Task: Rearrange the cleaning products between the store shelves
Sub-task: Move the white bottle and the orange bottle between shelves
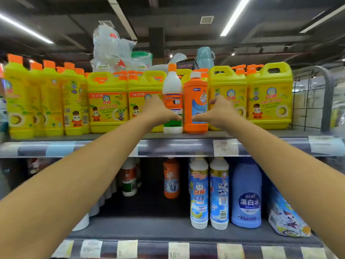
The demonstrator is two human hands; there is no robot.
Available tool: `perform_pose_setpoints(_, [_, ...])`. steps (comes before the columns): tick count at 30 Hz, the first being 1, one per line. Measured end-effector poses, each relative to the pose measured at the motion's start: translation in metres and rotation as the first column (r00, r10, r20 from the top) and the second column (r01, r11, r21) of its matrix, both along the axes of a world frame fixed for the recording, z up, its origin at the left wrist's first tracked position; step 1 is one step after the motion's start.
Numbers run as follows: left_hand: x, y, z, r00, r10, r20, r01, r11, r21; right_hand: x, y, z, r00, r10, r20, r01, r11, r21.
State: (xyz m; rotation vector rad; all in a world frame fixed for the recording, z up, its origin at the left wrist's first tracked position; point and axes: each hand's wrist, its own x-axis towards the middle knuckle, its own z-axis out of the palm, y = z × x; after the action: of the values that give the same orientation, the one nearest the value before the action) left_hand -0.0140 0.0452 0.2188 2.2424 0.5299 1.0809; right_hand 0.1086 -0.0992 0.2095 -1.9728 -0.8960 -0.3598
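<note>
At the upper shelf (115, 136) front edge, 12 o'clock | two bottles upright, side by side: white bottle (172, 90), orange bottle (196, 101), yellow jugs (108, 103) behind | left hand (158, 111) fingers grasp white bottle, right hand (222, 113) fingers grasp orange bottle | lower shelf (149, 227), 6 o'clock: open room mid-shelf, two blue-labelled bottles (198, 191) at 5 o'clock

Orange bottles (196, 105): two. Blue-label white bottles (199, 193): two.
</note>
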Motion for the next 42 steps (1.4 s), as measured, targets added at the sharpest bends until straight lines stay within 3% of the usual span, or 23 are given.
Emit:
perform_pose_setpoints(3, [0.027, 0.008, 0.000, 1.000, -0.030, 0.005, 0.030, 0.982, -0.188, 0.015, 0.026, 0.004, 0.992, -0.014, -0.123, 0.018, 0.999, 0.031])
perform_pose_setpoints(6, [0.046, 0.017, -0.001, 0.998, 0.000, 0.056, 0.015, 0.965, -0.261, 0.025, 0.047, 0.005, 0.977, 0.031, -0.211, -0.020, 0.998, 0.053])
perform_pose_setpoints(12, [0.061, 0.030, -0.005, 0.998, -0.015, 0.065, 0.034, 0.954, -0.297, 0.037, 0.063, 0.001, 0.968, 0.121, -0.220, -0.085, 0.982, 0.167])
perform_pose_setpoints(18, [0.057, 0.030, -0.004, 0.997, 0.008, 0.074, 0.015, 0.955, -0.296, 0.038, 0.064, -0.002, 0.986, 0.077, -0.149, -0.044, 0.976, 0.211])
perform_pose_setpoints(24, [0.046, 0.017, 0.003, 0.977, 0.028, 0.210, 0.024, 0.970, -0.241, 0.027, 0.053, 0.006, 0.995, 0.034, -0.090, -0.007, 0.957, 0.288])
perform_pose_setpoints(32, [-0.036, -0.030, 0.037, 0.943, -0.045, 0.329, 0.060, 0.998, -0.033, -0.031, 0.002, 0.030, 0.937, 0.347, 0.028, -0.316, 0.814, 0.487])
perform_pose_setpoints(42, [-0.135, -0.087, -0.044, 0.954, -0.009, 0.299, 0.025, 0.998, -0.051, -0.097, -0.043, -0.052, 0.749, 0.663, -0.004, -0.583, 0.661, 0.473])
